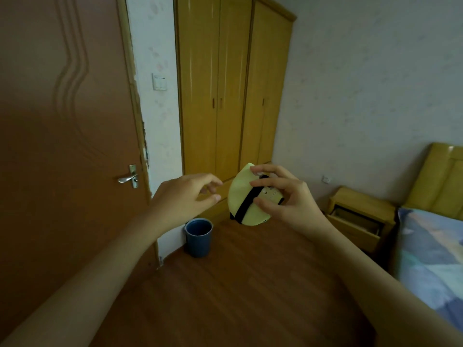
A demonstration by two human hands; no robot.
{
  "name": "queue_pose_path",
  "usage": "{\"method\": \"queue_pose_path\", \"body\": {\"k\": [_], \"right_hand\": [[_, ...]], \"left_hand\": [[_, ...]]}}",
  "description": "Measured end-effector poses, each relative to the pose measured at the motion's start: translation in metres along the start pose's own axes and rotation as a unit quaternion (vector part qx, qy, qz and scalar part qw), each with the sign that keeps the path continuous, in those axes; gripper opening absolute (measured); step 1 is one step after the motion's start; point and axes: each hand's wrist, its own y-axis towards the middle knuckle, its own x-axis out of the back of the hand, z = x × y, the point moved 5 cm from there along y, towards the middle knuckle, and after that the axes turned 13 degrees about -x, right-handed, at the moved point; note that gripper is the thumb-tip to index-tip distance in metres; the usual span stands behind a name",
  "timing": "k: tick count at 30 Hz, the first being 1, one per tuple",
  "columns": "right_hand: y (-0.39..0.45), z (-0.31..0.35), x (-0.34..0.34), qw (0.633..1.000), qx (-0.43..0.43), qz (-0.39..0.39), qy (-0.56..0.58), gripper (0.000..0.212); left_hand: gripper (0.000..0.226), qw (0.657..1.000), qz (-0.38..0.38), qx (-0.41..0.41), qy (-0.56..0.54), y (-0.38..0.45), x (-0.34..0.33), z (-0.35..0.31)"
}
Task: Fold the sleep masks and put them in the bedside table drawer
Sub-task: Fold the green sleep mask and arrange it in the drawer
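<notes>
The right hand (283,196) holds a pale yellow fabric sleep mask (244,196), folded into a rounded half shape, up in the air in front of the person. Its fingertips and thumb are pressed on the mask's right edge, and a black elastic strap (246,201) runs diagonally across the mask's face. The mask touches no surface; it hangs above the brown wooden floor (238,284), in line with the base of the tall yellow wooden wardrobe (225,83).

The left hand (185,196) is just beside the mask on its left, apart from it, with fingers loosely curled and slightly spread, holding nothing.

The light wooden bedside table (360,214) stands at the right, against the wall and next to the bed's wooden headboard (441,176). Its drawer (355,226) is pulled out; the contents cannot be made out. The mask is well apart from the drawer, to its left.

A round blue plastic bin (198,237) stands on the floor near the wall, below the left hand. A brown door (67,121) with a metal lever handle (128,178) fills the left side. A patterned bedspread (431,259) covers the bed at the right edge
</notes>
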Motion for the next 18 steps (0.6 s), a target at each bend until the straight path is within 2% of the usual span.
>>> {"method": "queue_pose_path", "body": {"k": [6, 18], "right_hand": [[0.026, -0.045, 0.046, 0.999, -0.022, -0.042, -0.006, 0.025], [0.117, -0.170, 0.150, 0.980, -0.080, -0.153, -0.095, 0.025]], "left_hand": [[0.029, 0.998, 0.027, -0.059, 0.008, 0.083, -0.036, 0.004], [0.028, 0.983, 0.045, -0.167, -0.054, 0.292, -0.144, 0.032]]}}
